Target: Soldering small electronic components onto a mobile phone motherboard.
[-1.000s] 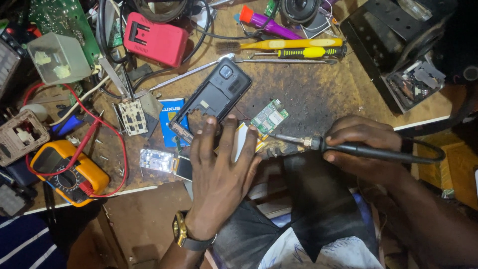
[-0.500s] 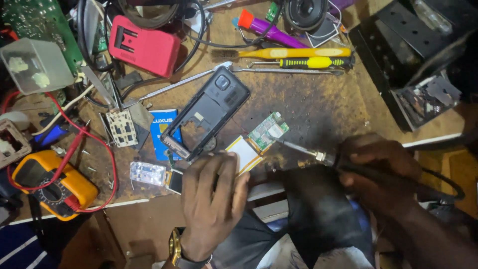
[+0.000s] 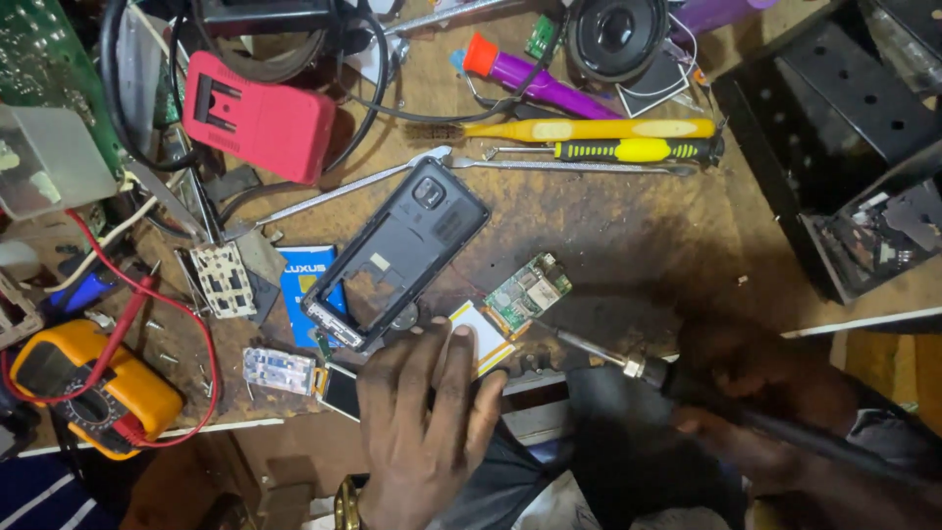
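1. Lying flat at the bench's near edge, the left hand [image 3: 427,432] has its fingers [image 3: 453,378] spread and relaxed, gripping nothing; the fingertips rest on a white-and-yellow battery [image 3: 483,332].
2. The green board [image 3: 528,292] sits at two o'clock from that hand, touching the battery's upper right corner.
3. The right hand [image 3: 760,388], at three o'clock from the left, is clenched around the dark handle of a soldering iron [image 3: 628,365]; its metal tip points toward ten o'clock and ends just beside the board.
4. The phone shell [image 3: 397,253], back open and tilted, lies at twelve o'clock from the left hand, near the fingertips.
5. A blue card [image 3: 299,280] lies partly under the shell's left side.
6. A small screen [image 3: 341,390] lies at nine o'clock from the left hand, just beside it.
7. A yellow multimeter [image 3: 83,388] with red leads sits far out at nine o'clock.
8. A yellow-handled screwdriver [image 3: 628,150] and a red case [image 3: 260,118] lie toward twelve o'clock, well apart from both hands.
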